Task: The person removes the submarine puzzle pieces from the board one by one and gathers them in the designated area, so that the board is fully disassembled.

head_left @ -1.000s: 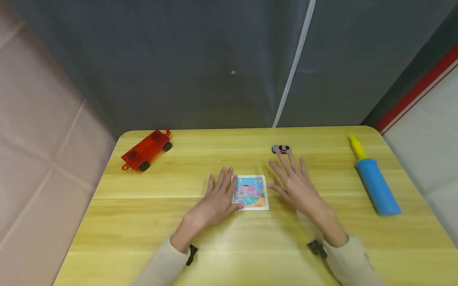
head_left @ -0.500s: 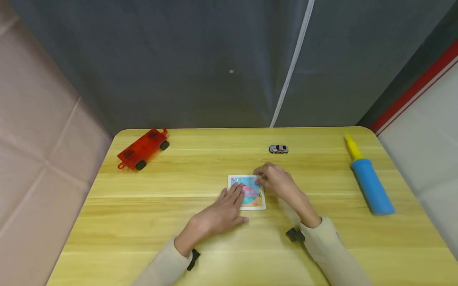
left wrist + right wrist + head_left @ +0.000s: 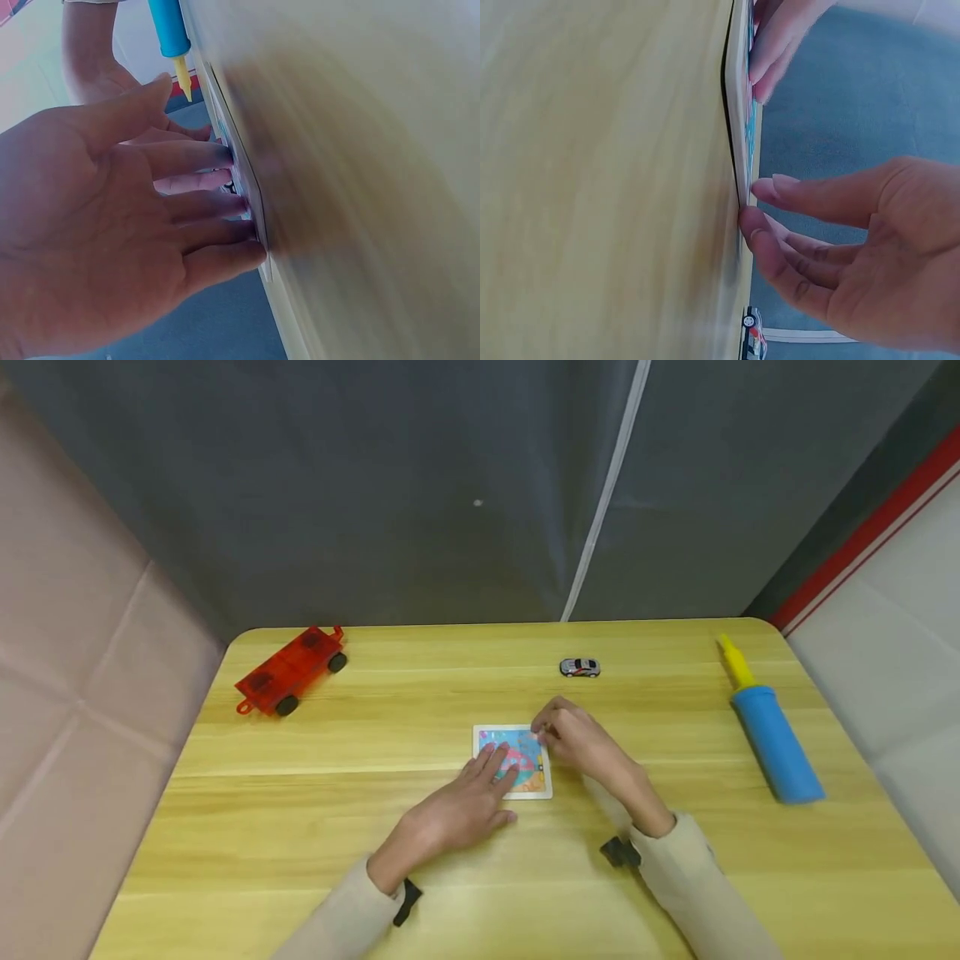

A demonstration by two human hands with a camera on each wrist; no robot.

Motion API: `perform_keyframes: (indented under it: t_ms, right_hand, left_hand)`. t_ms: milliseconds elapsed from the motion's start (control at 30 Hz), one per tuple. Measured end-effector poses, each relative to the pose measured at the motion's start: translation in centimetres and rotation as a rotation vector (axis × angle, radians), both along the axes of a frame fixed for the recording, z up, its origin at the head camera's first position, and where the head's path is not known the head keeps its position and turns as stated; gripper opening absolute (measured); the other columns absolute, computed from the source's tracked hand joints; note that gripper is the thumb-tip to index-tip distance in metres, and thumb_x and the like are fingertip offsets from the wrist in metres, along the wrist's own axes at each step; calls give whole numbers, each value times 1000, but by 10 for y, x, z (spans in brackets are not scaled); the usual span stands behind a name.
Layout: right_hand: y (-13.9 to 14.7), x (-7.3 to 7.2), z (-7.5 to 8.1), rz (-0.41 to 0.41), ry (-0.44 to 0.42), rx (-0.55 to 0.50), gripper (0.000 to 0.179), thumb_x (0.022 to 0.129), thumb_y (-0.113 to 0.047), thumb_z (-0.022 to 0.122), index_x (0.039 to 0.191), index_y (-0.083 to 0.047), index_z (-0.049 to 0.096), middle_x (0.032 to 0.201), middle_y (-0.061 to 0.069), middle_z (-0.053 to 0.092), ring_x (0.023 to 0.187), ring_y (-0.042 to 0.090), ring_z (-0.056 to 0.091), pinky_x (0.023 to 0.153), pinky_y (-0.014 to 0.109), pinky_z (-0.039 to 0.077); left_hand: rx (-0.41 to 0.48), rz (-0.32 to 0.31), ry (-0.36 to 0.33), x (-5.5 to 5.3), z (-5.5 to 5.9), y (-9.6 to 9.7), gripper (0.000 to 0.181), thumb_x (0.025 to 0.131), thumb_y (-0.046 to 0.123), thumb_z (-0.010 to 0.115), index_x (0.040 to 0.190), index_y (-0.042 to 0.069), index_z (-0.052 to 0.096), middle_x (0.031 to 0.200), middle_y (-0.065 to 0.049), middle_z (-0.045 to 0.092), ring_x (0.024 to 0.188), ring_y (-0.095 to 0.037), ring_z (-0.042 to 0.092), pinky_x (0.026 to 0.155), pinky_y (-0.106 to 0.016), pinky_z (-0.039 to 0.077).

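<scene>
A thin square picture board (image 3: 532, 781) lies flat on the wooden table, with a white border and a blue, pink and orange sea picture. My left hand (image 3: 459, 810) rests its outstretched fingers on the lower left of the picture and covers part of it. At the board's upper right corner, my right hand (image 3: 581, 745) has its thumb on the top face and its forefinger at the edge. In the right wrist view, the right thumb (image 3: 780, 189) and bent forefinger pinch that corner, the other fingers curled behind.
A silver toy car (image 3: 580, 667) stands beyond the right hand. The red toy wagon (image 3: 291, 671) is at the table's back left. On the right lies a blue hand pump (image 3: 777, 743) with a yellow nozzle. A dark curtain (image 3: 375, 510) hangs behind the table.
My right hand has come in from the right, away from beside the toy car, and pinched the board's corner. My left hand has shifted from the board's left edge onto its picture.
</scene>
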State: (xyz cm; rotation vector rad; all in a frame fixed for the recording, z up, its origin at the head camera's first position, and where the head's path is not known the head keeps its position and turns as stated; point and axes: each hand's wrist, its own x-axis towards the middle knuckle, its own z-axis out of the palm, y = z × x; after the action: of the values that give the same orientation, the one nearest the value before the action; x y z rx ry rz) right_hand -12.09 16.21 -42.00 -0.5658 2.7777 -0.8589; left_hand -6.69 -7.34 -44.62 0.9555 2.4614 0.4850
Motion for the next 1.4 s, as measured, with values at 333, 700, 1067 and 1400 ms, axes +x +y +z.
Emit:
perform_keyframes:
  t_ms: [333,700,1067,1400]
  right_hand:
    - [-12,-5,-3,-14,-9,35,13,102,9,66,99,3,77,99,12,64,86,20,56,77,32,56]
    - [-5,-2,-13,5,105,5,11,100,9,69,106,10,78,98,17,70,87,24,66,78,35,64]
    - [-17,-3,-5,-9,35,55,5,101,10,68,105,7,69,96,13,61,81,19,56,70,28,55]
    - [-18,-1,-5,-58,22,90,5,103,6,70,107,3,68,99,13,63,82,20,57,71,33,57]
  left_hand:
    - [18,10,49,-3,-22,1,69,117,40,53,172,3,32,183,-25,10,170,-45,7,135,-59,21]
    - [-7,-7,53,-4,-25,4,69,117,37,52,174,5,27,183,-25,7,170,-43,4,136,-58,20]
    - [9,13,34,1,-19,2,68,118,33,52,173,3,28,183,-25,6,170,-43,3,136,-58,19]
    - [-29,10,45,6,9,4,66,116,27,56,172,1,31,181,-28,13,170,-45,9,135,-58,23]
